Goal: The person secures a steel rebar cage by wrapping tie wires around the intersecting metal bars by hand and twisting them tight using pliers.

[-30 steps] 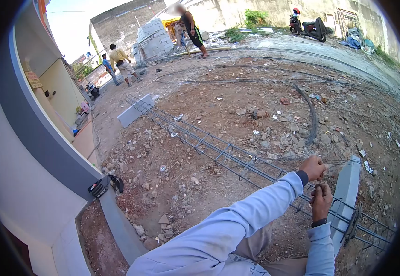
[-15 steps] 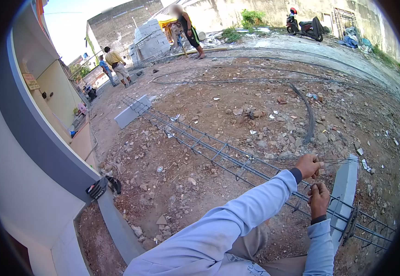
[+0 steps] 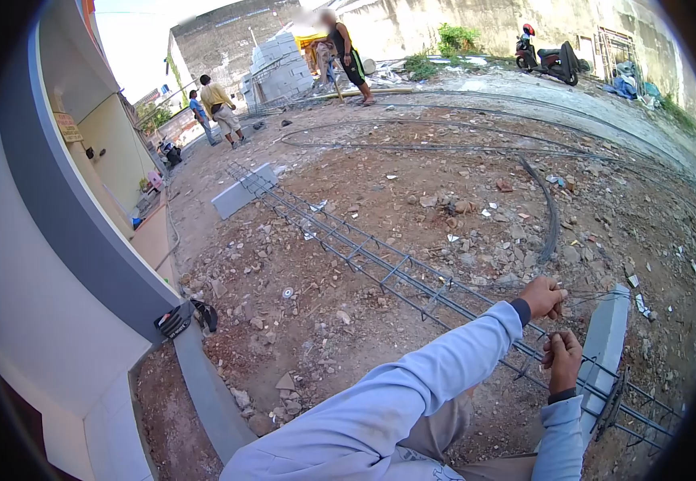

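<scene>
A long steel rebar cage (image 3: 436, 293) with square stirrups runs diagonally across the ground, resting on a grey block (image 3: 604, 333) near me and another grey block (image 3: 244, 191) farther off. My left hand (image 3: 542, 297) is over the near part of the cage, fingers closed around thin tie wires that stretch right toward the near block. Just below, my right hand (image 3: 563, 357) is pinched closed against the cage's bars. Whatever lies between its fingertips is too small to make out. A dark wire bundle (image 3: 611, 405) lies across the cage at the near block.
Long rebar rods (image 3: 444, 124) and a curved bundle of thin wire (image 3: 548, 212) lie on the rubble-strewn soil. At left are a wall (image 3: 67, 264) and a dark pouch (image 3: 175, 321). Several people stand near stacked pale blocks (image 3: 280, 68); a scooter (image 3: 548, 60) is parked behind.
My view has shifted slightly, so the scene sits a little farther right and lower. Both hands remain at the same part of the cage, with the right fingers moved slightly.
</scene>
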The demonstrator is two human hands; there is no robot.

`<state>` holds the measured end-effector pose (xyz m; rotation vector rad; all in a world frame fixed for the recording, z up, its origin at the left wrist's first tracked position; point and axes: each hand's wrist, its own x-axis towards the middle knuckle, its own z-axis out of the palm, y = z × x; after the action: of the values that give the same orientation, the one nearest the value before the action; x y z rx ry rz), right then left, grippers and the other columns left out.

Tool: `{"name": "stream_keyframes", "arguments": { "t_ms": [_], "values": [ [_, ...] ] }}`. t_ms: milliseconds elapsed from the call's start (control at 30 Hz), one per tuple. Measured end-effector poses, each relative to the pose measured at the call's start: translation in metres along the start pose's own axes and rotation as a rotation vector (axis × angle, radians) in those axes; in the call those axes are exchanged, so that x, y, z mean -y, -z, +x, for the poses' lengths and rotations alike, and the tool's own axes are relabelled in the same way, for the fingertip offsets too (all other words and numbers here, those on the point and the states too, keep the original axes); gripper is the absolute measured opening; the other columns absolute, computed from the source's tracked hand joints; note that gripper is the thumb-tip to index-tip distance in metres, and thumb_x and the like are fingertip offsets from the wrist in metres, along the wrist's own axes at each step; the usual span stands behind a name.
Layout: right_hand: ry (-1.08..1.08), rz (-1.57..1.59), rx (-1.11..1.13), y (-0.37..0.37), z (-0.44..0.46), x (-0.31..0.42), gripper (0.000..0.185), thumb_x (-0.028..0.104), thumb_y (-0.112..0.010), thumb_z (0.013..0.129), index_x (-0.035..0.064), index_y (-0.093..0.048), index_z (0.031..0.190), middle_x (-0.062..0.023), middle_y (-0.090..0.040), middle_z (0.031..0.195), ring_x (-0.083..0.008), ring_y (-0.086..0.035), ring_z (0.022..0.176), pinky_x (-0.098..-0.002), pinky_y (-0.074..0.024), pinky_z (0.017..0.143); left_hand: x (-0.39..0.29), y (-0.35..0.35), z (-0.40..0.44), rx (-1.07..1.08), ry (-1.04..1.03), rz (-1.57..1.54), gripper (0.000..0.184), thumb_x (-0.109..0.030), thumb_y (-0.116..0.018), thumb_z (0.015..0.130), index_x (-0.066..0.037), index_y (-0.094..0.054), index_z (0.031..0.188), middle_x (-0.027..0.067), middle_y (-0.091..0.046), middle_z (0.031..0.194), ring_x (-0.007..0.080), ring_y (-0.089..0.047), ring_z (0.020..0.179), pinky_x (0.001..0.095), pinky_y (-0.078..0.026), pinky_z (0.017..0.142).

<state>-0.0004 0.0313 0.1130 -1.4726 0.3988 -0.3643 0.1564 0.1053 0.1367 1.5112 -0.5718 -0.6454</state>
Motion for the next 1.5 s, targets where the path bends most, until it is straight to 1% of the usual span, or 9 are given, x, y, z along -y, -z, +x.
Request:
{"name": "stream_keyframes", "arguments": {
  "t_ms": [333, 433, 500, 633, 733, 1133, 1167, 1267, 1500],
  "values": [
    [-0.091, -0.09, -0.037, 0.023, 0.004, 0.003, 0.013, 0.012, -0.056, 0.087, -0.0004, -0.061, 0.085, -0.0053, -0.062, 0.069, -0.0082, -0.053, 0.048, -0.0221, -0.0426, 0.043, -0.007, 0.003, 0.005, 0.135, 0.251, 0.007, 0.024, -0.023, -0.056, 0.092, 0.0, -0.063, 0.089, 0.0103, -0.067, 0.079, 0.0166, -0.065, 0.065, 0.0261, -0.053, 0.061],
    [-0.06, -0.395, -0.137, 0.038, 0.011, -0.006, 0.016, 0.014, -0.058, 0.081, -0.0019, -0.063, 0.082, -0.0144, -0.065, 0.075, -0.0233, -0.062, 0.059, -0.0348, -0.0505, 0.056, 0.0, 0.002, 0.013, 0.151, 0.236, -0.004, 0.031, -0.026, -0.055, 0.093, 0.004, -0.063, 0.094, 0.0151, -0.068, 0.085, 0.0203, -0.066, 0.069, 0.0297, -0.054, 0.067],
    [0.083, -0.708, -0.187, 0.052, 0.019, -0.027, 0.018, 0.014, -0.057, 0.078, -0.0024, -0.065, 0.082, -0.0198, -0.066, 0.08, -0.0324, -0.065, 0.07, -0.0416, -0.0524, 0.067, 0.024, 0.016, 0.034, 0.104, 0.128, 0.358, 0.035, -0.028, -0.056, 0.092, 0.006, -0.063, 0.094, 0.0143, -0.068, 0.086, 0.0187, -0.065, 0.072, 0.0295, -0.052, 0.069],
    [-0.086, -1.082, -0.076, 0.064, 0.015, -0.033, 0.024, 0.012, -0.054, 0.072, -0.0012, -0.068, 0.085, -0.0247, -0.065, 0.089, -0.0387, -0.064, 0.085, -0.0448, -0.0502, 0.082, 0.052, 0.043, 0.052, 0.069, 0.146, 0.712, 0.036, -0.031, -0.058, 0.089, 0.004, -0.067, 0.091, 0.0136, -0.068, 0.081, 0.0192, -0.065, 0.077, 0.0303, -0.049, 0.068],
    [-0.222, -1.11, -0.081, 0.059, 0.018, -0.036, 0.025, 0.015, -0.054, 0.072, -0.0023, -0.068, 0.084, -0.0253, -0.065, 0.09, -0.0391, -0.064, 0.087, -0.0441, -0.05, 0.083, 0.046, 0.037, 0.043, 0.071, 0.072, 0.997, 0.038, -0.037, -0.061, 0.085, 0.0, -0.069, 0.092, 0.0151, -0.068, 0.081, 0.024, -0.065, 0.078, 0.0344, -0.048, 0.07],
    [-0.388, -0.834, -0.172, 0.043, 0.066, -0.114, 0.026, 0.015, -0.052, 0.073, -0.002, -0.068, 0.084, -0.0279, -0.063, 0.093, -0.0411, -0.061, 0.092, -0.0448, -0.0468, 0.087, 0.059, -0.042, 0.045, 0.362, 0.086, 1.111, 0.036, -0.039, -0.06, 0.081, -0.008, -0.071, 0.094, 0.0174, -0.067, 0.095, 0.0341, -0.064, 0.09, 0.0411, -0.049, 0.082],
    [-0.16, -1.014, -0.162, 0.045, 0.069, -0.129, 0.02, 0.009, -0.052, 0.072, -0.0053, -0.066, 0.071, -0.0235, -0.062, 0.064, -0.031, -0.064, 0.054, -0.0382, -0.0525, 0.059, 0.057, -0.047, 0.046, 0.395, 0.068, 1.094, 0.036, -0.039, -0.06, 0.081, -0.007, -0.071, 0.095, 0.0176, -0.067, 0.095, 0.0339, -0.064, 0.09, 0.041, -0.049, 0.081],
    [-0.347, -0.875, -0.209, 0.043, 0.059, -0.113, 0.025, 0.016, -0.052, 0.073, -0.0018, -0.068, 0.083, -0.0279, -0.062, 0.093, -0.041, -0.061, 0.091, -0.0467, -0.0462, 0.086, 0.043, -0.054, 0.042, 0.472, 0.015, 1.002, 0.037, -0.039, -0.06, 0.081, -0.007, -0.07, 0.095, 0.018, -0.067, 0.094, 0.0333, -0.064, 0.089, 0.0408, -0.049, 0.08],
    [-0.259, -1.263, -0.057, 0.047, 0.014, -0.025, 0.019, 0.014, -0.054, 0.071, -0.0003, -0.066, 0.073, -0.024, -0.064, 0.078, -0.0411, -0.063, 0.076, -0.0463, -0.0497, 0.075, 0.016, 0.018, 0.053, 0.202, -0.04, 0.753, 0.038, -0.039, -0.06, 0.082, -0.004, -0.069, 0.094, 0.017, -0.068, 0.085, 0.0324, -0.064, 0.079, 0.0386, -0.048, 0.072]
  ]
}}
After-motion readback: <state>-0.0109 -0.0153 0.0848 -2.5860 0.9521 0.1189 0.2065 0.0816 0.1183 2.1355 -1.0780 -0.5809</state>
